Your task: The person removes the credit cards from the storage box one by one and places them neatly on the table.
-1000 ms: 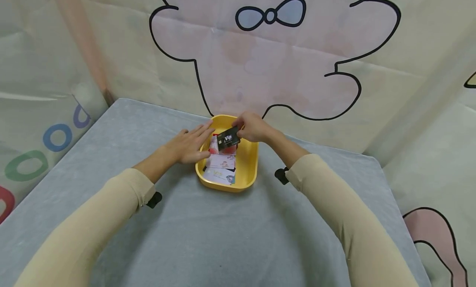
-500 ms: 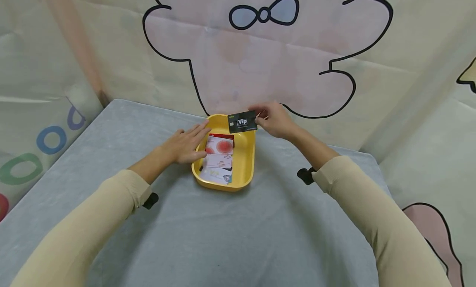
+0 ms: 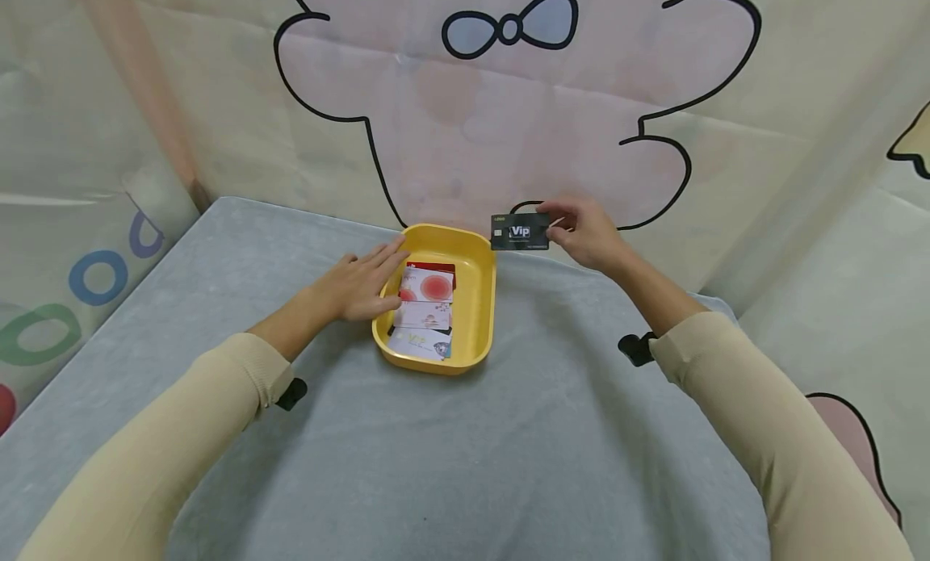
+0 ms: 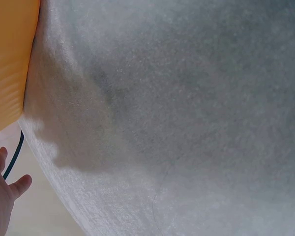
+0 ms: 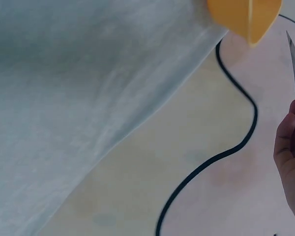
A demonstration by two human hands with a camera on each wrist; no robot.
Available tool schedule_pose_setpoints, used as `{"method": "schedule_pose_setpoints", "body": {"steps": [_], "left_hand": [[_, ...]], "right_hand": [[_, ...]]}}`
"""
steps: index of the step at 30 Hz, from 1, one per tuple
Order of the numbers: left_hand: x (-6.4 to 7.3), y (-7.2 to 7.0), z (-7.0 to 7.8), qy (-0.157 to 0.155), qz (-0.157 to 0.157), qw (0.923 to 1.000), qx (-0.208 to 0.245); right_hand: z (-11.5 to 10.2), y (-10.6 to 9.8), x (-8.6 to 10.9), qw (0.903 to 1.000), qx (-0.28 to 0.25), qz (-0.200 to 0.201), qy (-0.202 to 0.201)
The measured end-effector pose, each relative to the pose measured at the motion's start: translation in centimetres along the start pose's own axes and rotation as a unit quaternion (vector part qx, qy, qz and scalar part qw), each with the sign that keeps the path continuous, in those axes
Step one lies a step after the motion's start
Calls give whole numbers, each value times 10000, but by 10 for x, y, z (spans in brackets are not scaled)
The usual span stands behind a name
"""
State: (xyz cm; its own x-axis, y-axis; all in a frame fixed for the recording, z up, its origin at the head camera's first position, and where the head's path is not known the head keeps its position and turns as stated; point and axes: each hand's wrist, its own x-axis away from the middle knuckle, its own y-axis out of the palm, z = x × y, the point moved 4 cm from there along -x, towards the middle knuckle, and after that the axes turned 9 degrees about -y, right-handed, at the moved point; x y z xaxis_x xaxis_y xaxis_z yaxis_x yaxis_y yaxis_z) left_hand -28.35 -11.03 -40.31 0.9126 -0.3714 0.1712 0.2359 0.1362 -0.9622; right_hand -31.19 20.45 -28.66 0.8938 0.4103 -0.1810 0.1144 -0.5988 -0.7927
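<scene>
Backdrop of cream-and-pink printed sheeting [image 3: 501, 141]: hangs behind the work.
Bench draped in grey-blue cloth [image 3: 436, 464]: reaches back to that sheeting.
Yellow oblong tray [image 3: 475, 319]: sits near the bench's far edge.
Bare left hand [image 3: 362, 288]: fingers straight and grasping nothing, laid at the tray's left rim.
Bare right hand [image 3: 584, 232]: thumb and fingers grasping the right end of a flat black card printed "Vip" [image 3: 519, 232].
Overlapping pale and red cards [image 3: 423, 315]: lie along the tray's left side.
Vip card: held in the air just beside the tray's far right corner; a second ago it was over those cards, so the taking-out looks done, the letting-go not yet.
</scene>
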Motion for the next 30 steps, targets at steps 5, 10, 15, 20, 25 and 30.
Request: {"method": "schedule_pose_setpoints", "body": {"steps": [5, 10, 15, 20, 25, 30], "left_hand": [[-1, 0, 0, -10, -18, 10000, -6], [0, -1, 0, -8, -10, 10000, 17], [-1, -1, -1, -37, 20, 10000, 57], [-1, -1, -1, -59, 20, 10000, 69], [-1, 0, -1, -79, 14, 9999, 83], [0, 0, 0, -70, 13, 10000, 66]], "right_hand": [[18, -2, 12, 9998, -136, -10, 168], [40, 3, 23, 9990, -74, -69, 440], [55, 13, 29, 9986, -21, -182, 505], [64, 25, 31, 9986, -168, -280, 405], [74, 38, 34, 9986, -273, -305, 329], [84, 47, 38, 9974, -425, -415, 414]]}}
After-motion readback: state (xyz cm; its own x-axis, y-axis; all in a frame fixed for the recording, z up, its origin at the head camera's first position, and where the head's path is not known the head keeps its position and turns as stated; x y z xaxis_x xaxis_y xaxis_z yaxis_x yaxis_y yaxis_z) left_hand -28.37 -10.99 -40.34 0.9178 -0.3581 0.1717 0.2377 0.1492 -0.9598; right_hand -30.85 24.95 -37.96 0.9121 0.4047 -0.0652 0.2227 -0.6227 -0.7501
